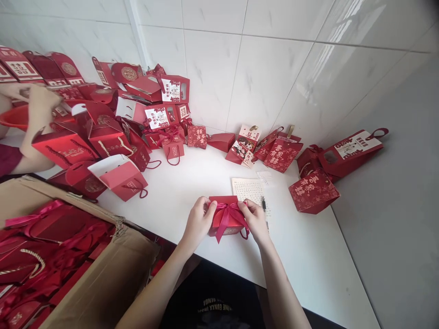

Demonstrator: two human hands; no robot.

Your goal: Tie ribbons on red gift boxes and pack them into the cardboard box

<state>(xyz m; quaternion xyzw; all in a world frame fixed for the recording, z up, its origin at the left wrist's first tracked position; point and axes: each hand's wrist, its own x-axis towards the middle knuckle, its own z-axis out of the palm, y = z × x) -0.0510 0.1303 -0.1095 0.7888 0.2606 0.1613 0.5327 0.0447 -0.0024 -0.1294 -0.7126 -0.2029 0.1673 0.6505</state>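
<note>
Both forearms reached forward from the table's near edge, slanting inward so that the hands nearly met over one small red box point(233, 222). That box sat at the near middle of the white table point(302, 260), between the two hands, with a magenta ribbon point(226, 214) tied in a bow across its top and a tail hanging down its front. The left hand point(200, 218) came in from the left with its back turned outward, its thumb laid forward and its fingers curled, pinching the bow's left side. The right hand point(255, 220) nearly mirrored it, thumb and bent fingers closed on the right side of the bow, the wrist slightly cocked and the forearm running down to the right. Both thumbs pointed inward, toward the knot. Just beyond the right hand lay a handwritten sheet point(244, 186), with a black pen point(264, 204) on it. Red gift boxes point(121, 180) crowded the table's left, and an open carton point(103, 265) stood at the lower left, filled with more red boxes and ribbon. At the far left, another person's hand point(43, 97) was bent among the boxes, its fingers too unclear to read.
</note>
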